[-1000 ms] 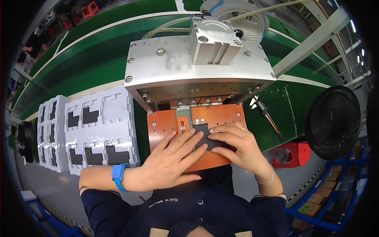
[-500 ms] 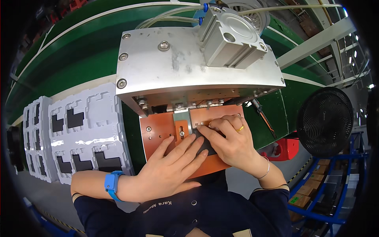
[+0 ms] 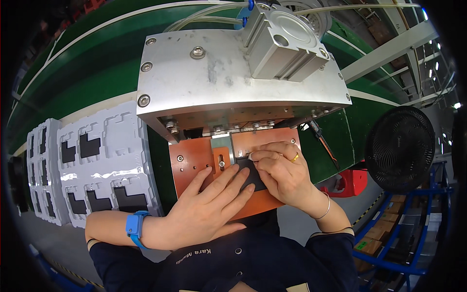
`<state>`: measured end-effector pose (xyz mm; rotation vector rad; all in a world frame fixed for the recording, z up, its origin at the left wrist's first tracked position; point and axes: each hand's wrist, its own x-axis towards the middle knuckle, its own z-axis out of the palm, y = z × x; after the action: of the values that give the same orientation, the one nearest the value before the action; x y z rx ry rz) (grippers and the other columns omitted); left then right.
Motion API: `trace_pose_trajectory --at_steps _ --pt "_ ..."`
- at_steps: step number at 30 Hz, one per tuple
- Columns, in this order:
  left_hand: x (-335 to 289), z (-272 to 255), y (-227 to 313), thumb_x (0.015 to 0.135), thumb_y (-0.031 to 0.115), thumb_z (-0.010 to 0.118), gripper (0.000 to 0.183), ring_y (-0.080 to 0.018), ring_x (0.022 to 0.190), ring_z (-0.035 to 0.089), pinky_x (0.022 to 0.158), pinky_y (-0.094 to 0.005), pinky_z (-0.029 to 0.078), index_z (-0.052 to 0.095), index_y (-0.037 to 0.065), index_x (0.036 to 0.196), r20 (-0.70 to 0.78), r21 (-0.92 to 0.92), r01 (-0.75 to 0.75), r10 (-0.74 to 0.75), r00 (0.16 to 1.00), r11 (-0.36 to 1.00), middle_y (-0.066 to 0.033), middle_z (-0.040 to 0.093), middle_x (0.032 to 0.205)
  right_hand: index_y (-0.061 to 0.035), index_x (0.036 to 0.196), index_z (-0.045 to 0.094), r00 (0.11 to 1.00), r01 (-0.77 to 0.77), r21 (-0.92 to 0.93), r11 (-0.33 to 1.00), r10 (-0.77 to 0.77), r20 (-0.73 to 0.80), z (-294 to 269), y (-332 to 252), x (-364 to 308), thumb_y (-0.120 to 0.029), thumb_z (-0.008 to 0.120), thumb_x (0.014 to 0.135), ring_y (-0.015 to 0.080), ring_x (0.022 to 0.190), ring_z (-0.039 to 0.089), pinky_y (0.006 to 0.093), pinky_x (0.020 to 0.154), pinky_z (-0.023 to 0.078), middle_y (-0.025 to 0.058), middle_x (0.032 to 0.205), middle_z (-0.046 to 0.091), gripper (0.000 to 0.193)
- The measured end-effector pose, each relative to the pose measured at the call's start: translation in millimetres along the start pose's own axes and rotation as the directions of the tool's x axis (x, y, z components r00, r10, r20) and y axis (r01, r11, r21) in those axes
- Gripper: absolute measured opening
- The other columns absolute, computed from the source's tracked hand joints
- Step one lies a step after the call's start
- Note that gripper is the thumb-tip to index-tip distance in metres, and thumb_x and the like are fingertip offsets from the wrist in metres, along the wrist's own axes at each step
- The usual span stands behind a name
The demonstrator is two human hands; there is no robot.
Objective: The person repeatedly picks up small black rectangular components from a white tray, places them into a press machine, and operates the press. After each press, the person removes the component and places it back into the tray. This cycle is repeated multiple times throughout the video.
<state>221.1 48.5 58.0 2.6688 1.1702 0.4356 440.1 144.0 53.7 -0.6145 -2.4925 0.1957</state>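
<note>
A flat black L-shaped piece (image 3: pixel 252 176) lies on the orange fixture plate (image 3: pixel 187 155), beneath the silver press head. My left hand (image 3: pixel 206 204) is stretched flat over it, fingers spread, with fingertips resting on the black piece and beside the slotted orange block (image 3: pixel 221 158). My right hand (image 3: pixel 284 176) is closed in a pinch at the black piece's far edge. A tiny pale bit shows at those fingertips, too small to name. Part of the black piece is hidden under both hands.
The metal press (image 3: pixel 204 80) with its air cylinder (image 3: pixel 287 48) overhangs the plate's far side. White plastic trays (image 3: pixel 104 170) with black pieces stand at left. A pen-like tool (image 3: pixel 321 141) lies on the green bench (image 3: pixel 340 131); a black fan (image 3: pixel 400 150) stands at right.
My right fingers have drawn together into a tighter pinch at the black piece's far edge, uncovering more of the piece. My left hand stays flat in place. The view has shifted slightly.
</note>
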Motion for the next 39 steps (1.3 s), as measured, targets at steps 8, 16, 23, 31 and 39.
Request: trace_pose_trajectory --at_steps 8,16,23,31,39 --pt "-2 3 2 0.084 0.059 0.064 0.072 -0.0334 0.134 0.043 0.107 -0.0523 0.034 0.054 0.009 0.135 -0.013 0.020 0.007 -0.007 1.000 1.000 -0.0170 0.047 0.144 -0.0049 0.102 0.063 0.993 0.031 -0.231 0.972 -0.004 0.115 -5 -15 10 -0.013 0.062 0.076 0.0241 0.111 0.060 0.0410 0.095 0.047 0.0096 0.112 0.065 0.028" --pt "1 1 1 0.083 0.058 0.065 0.074 -0.0345 0.133 0.044 0.104 -0.0524 0.038 0.054 0.008 0.136 -0.001 0.009 0.007 -0.007 1.000 1.000 -0.0180 0.048 0.142 -0.0106 0.110 0.068 0.999 -0.051 -0.197 0.979 0.050 -0.010 2 -7 3 -0.010 0.065 0.074 0.0253 0.108 0.054 0.0373 0.084 0.044 0.0056 0.119 0.060 0.036" --pt "0 0 3 0.082 0.057 0.067 0.073 -0.0352 0.132 0.044 0.106 -0.0526 0.035 0.055 0.008 0.135 -0.004 0.023 0.011 -0.011 1.000 1.000 -0.0179 0.048 0.143 -0.0117 0.109 0.070 0.998 -0.039 -0.130 0.991 0.045 0.044 2 -6 5 -0.008 0.067 0.074 0.0241 0.105 0.051 0.0372 0.080 0.042 0.0048 0.116 0.058 0.035" --pt "1 -2 4 0.081 0.061 0.066 0.076 -0.0352 0.132 0.045 0.108 -0.0523 0.032 0.055 0.008 0.135 0.026 0.055 0.025 -0.027 0.999 0.998 -0.0182 0.047 0.145 -0.0080 0.113 0.069 0.980 -0.195 0.091 0.977 0.197 -0.016 -9 -7 -4 -0.011 0.072 0.076 0.0272 0.103 0.055 0.0387 0.086 0.046 0.0070 0.116 0.061 0.037" --pt "2 -11 0 0.081 0.065 0.063 0.082 -0.0311 0.140 0.038 0.112 -0.0523 0.027 0.051 0.010 0.140 0.100 -0.090 0.053 -0.044 0.994 0.994 -0.0166 0.042 0.150 -0.0061 0.108 0.070 0.973 -0.217 0.143 0.966 0.201 0.118 -23 -12 -30 -0.019 0.079 0.074 0.0261 0.108 0.059 0.0376 0.086 0.050 0.0078 0.118 0.064 0.038"
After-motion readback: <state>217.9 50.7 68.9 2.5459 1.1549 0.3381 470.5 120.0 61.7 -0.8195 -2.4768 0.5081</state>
